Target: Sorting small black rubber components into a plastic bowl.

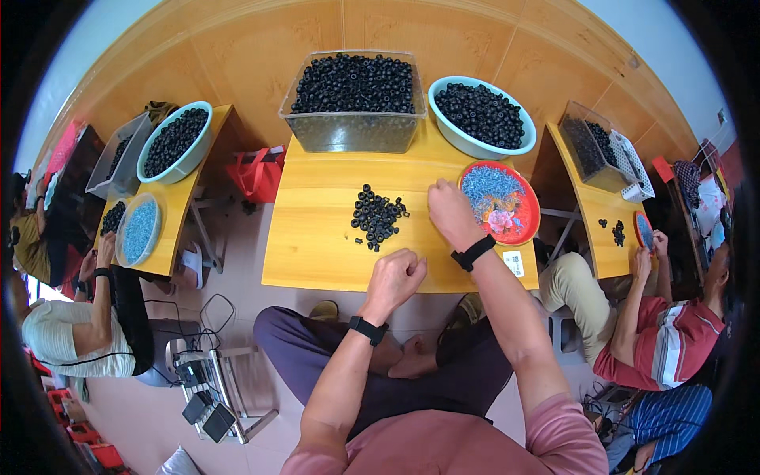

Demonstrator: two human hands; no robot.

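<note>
My left hand (395, 279) is curled closed over the table's near edge; whatever its fingers hold is hidden. Farther forward, my right hand (454, 214) rests low over the table beside the red plate (530, 212), its fingers bent in and mostly hidden by the back of the hand. Many small silvery-blue slender pieces (489, 186) lie on the plate's far part, over a flower print. Left of my right hand, a loose pile of small black ring-like parts (378, 218) is spread on the yellow wooden table (313, 237).
A clear bin (352, 131) of black parts and a light-blue basin (475, 149) of them stand at the back. A white label (514, 263) lies near the right edge. Co-workers sit at side tables, with similar basins. A metal stand (226, 396) is on the floor left.
</note>
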